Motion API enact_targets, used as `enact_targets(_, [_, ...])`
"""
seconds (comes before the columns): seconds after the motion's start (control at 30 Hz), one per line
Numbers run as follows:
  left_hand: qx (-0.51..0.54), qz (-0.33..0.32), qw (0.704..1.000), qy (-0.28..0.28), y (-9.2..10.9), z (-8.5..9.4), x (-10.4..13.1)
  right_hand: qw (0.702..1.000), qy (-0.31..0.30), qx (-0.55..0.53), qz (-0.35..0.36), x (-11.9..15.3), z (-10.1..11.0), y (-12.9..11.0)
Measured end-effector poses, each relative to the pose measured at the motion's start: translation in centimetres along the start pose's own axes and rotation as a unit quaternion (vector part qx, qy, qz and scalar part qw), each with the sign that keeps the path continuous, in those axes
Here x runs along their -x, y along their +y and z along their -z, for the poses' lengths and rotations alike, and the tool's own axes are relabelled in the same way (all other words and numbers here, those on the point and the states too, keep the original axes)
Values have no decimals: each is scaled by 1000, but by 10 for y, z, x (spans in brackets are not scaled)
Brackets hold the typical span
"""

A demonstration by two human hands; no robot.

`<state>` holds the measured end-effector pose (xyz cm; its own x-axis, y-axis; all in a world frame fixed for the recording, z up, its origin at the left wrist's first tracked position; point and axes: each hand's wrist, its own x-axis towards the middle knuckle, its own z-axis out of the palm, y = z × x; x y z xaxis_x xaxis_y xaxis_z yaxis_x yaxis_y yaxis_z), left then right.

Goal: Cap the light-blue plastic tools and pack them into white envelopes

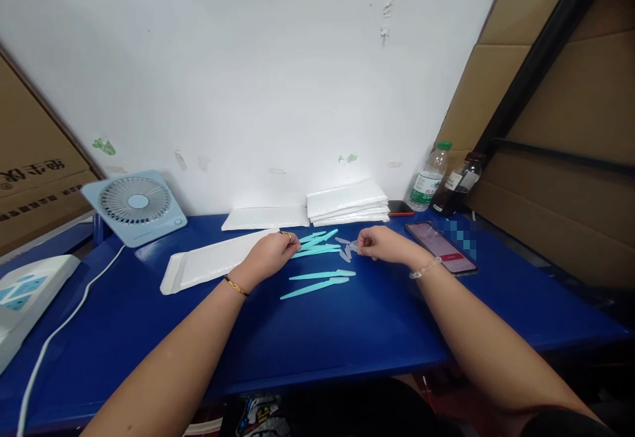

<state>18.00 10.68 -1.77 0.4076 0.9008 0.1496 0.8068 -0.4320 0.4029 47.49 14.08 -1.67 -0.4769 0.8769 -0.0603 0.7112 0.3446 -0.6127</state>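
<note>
My left hand (268,256) has its fingers closed at the left ends of several turquoise razor-like sticks (317,250) piled on the blue table (347,338). Two more turquoise sticks (317,286) lie apart, nearer the front edge. Several small translucent caps (346,252) rest just right of the pile. Over the rightmost caps my right hand (380,245) pinches its fingers together, touching or holding a cap. A white padded envelope (213,262) lies partly behind my left hand.
White envelopes (347,202) are stacked against the wall. A fan (136,205) and a white device (34,298) stand left. Right are a phone (441,247), a second phone (399,208), a clear bottle (429,179) and a dark bottle (456,187).
</note>
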Motion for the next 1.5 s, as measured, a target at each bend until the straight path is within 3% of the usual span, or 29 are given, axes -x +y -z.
enact_targets(0.13, [163, 32, 985, -52, 0, -4, 2, 995, 64, -45, 62, 0, 2, -4])
enact_targets(0.3, [204, 69, 976, -25, 2, -3, 0, 975, 161, -64, 138, 2, 5, -9])
enact_targets(0.47, [193, -1, 979, -65, 5, 4, -1, 956, 215, -93, 178, 4, 4, -15])
enact_targets(0.73, [214, 62, 971, -85, 8, 7, 1, 950, 204, -151, 180, 5, 1, -18])
enact_targets(1.03, [201, -12, 966, -162, 14, 9, 4, 946, 188, -218, 152, 4, -5, -22])
enact_targets(1.33, [193, -8, 968, -158, 12, 10, 4, 945, 166, -235, 157, 5, -5, -23])
enact_targets(1.5, [198, -8, 968, -153, 13, 6, 4, 952, 119, -231, 160, 6, -12, -30])
